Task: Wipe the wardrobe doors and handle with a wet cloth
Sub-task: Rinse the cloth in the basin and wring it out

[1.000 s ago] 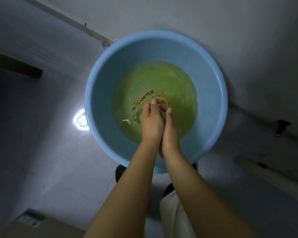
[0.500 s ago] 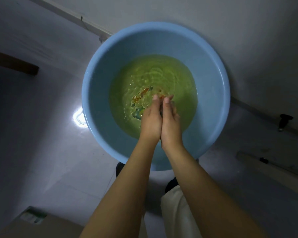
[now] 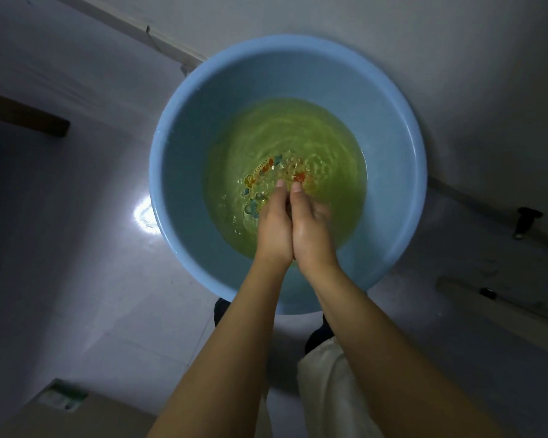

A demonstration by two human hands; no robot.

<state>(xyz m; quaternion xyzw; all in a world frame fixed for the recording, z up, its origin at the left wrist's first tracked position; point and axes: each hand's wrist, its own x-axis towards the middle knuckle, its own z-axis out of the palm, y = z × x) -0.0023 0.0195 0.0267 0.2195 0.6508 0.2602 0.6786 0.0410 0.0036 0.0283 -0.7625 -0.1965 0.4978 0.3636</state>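
cloth hidden; left hand (image 3: 274,227), right hand (image 3: 310,230) pressed together over basin (image 3: 171,184), grip unclear.

One wide view from my head, facing steeply down, close over the blue basin (image 3: 184,147) at frame centre; my forearms enter from the bottom

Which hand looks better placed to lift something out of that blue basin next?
Neither clearly. The left hand and right hand are pressed together over the yellowish water in the blue basin, equally near. No cloth shows between them, so I cannot tell.
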